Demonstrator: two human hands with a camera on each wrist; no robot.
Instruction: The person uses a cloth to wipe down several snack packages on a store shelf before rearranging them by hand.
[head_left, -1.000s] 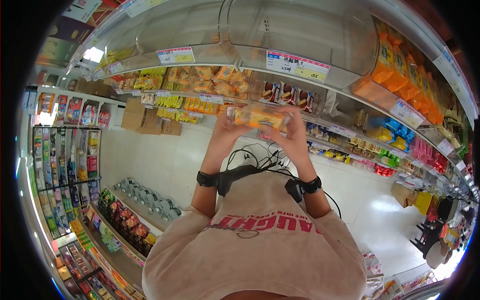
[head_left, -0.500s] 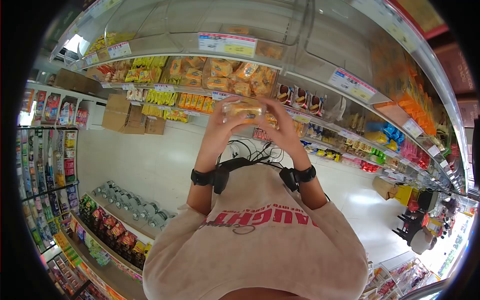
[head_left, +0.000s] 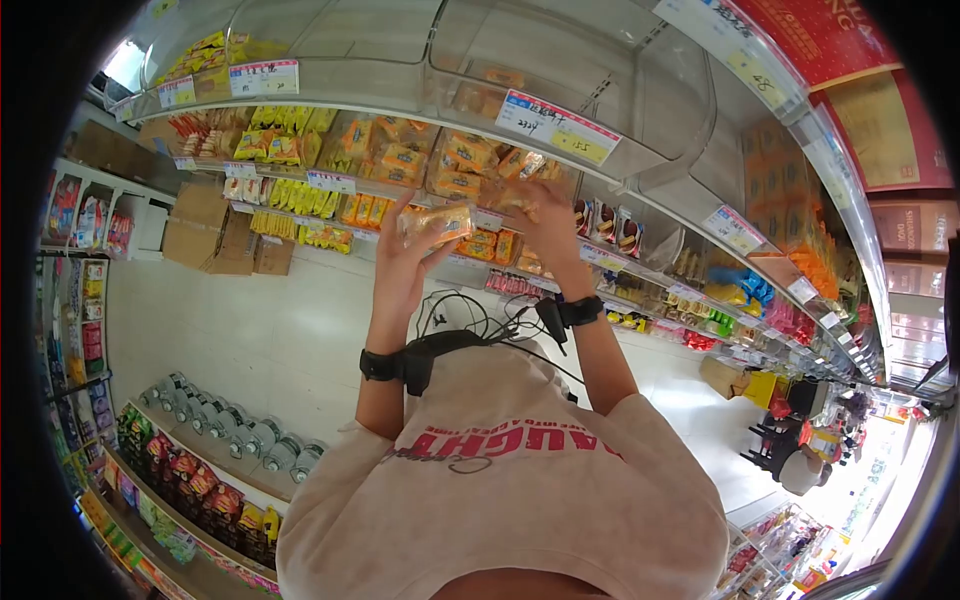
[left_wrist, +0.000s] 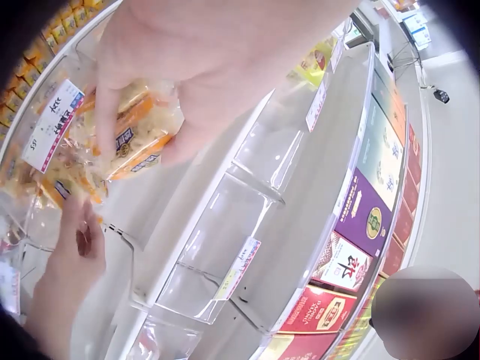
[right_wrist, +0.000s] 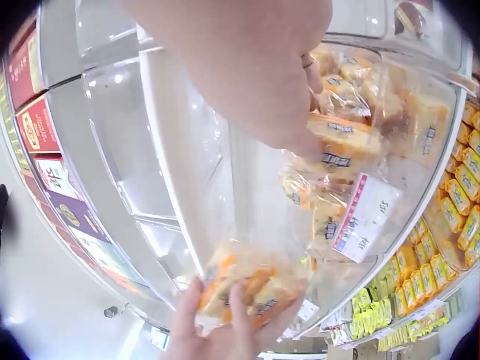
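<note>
My left hand (head_left: 402, 265) holds up a clear-wrapped snack pack (head_left: 440, 224) with an orange band and pale contents. In the left wrist view, thumb and fingers grip this pack (left_wrist: 142, 135) from both sides. To its right, my right hand (head_left: 553, 235) reaches into a clear shelf bin (right_wrist: 442, 176) of matching packs (right_wrist: 349, 135). Its fingertips are right at one pack (left_wrist: 60, 187) there, in the left wrist view; I cannot tell whether they grip it. A white price tag (right_wrist: 366, 216) is fixed to the bin's front.
Clear shelf dividers and a tagged upper shelf edge (head_left: 560, 130) rise beyond the hands. Chocolate-coloured round snacks (head_left: 610, 225) lie right of the bin, yellow packets (head_left: 280, 145) left. Cartons (head_left: 215, 225) stand on the floor at left. Black cables (head_left: 470, 315) hang between the forearms.
Both hands were round the pack between them earlier. My right hand has since let go and moved to the bin, while my left hand keeps the pack. The head view has shifted along the shelves.
</note>
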